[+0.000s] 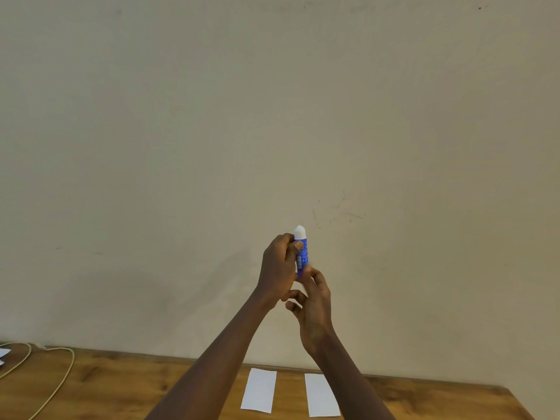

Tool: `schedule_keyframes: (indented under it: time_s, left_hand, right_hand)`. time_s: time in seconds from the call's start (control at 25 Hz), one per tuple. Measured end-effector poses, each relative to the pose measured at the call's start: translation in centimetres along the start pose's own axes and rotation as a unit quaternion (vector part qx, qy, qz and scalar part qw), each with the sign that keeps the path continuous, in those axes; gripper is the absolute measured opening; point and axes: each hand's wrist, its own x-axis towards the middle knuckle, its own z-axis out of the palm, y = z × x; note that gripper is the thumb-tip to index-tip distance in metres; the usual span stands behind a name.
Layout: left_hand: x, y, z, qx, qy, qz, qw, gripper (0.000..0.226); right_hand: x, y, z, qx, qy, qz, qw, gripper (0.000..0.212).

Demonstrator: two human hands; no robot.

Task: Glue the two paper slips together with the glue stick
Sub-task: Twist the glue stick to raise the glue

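I hold a blue glue stick (302, 253) upright in front of the wall, its white glue tip bare at the top. My left hand (278, 268) wraps the upper part of the tube. My right hand (313, 301) pinches the tube's bottom end with its fingertips. No cap is visible. Two white paper slips lie side by side on the wooden table (121, 386) below my arms: the left slip (259, 391) and the right slip (321, 395), a gap between them.
A pale cable (57, 386) loops across the table's left part. A bit of white paper (3, 353) shows at the far left edge. A plain beige wall (272, 116) rises right behind the table. The table's right corner slopes off at bottom right.
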Motion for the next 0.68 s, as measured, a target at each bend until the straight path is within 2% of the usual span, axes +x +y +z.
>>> schedule_keyframes:
  time_s: [0.12, 0.24, 0.4, 0.48, 0.6, 0.68]
  left_hand:
    - [-0.06, -0.01, 0.19, 0.019, 0.005, 0.009, 1.0, 0.016]
    - [0.05, 0.11, 0.3, 0.01, 0.007, 0.0, 1.0, 0.015]
    - [0.01, -0.04, 0.2, 0.018, 0.014, 0.006, 1.0, 0.019]
    - [-0.18, -0.08, 0.2, 0.014, 0.011, 0.002, 1.0, 0.02]
    - [-0.2, 0.02, 0.2, 0.007, 0.008, -0.006, 1.0, 0.018]
    - [-0.14, 0.17, 0.16, 0.007, 0.012, -0.004, 1.0, 0.017]
  right_hand:
    - [0.19, -0.17, -0.05, -0.018, 0.001, -0.008, 1.0, 0.023]
    - [0.1, -0.13, 0.02, -0.006, -0.002, 0.004, 1.0, 0.034]
    - [0.09, 0.12, -0.28, -0.017, 0.0, -0.014, 1.0, 0.023]
    - [0.19, 0.09, -0.21, -0.02, -0.002, -0.009, 1.0, 0.024]
    - [0.18, 0.09, -0.02, 0.015, -0.001, 0.014, 1.0, 0.037]
    - [0.14, -0.01, 0.04, 0.034, 0.001, 0.019, 0.999, 0.038]
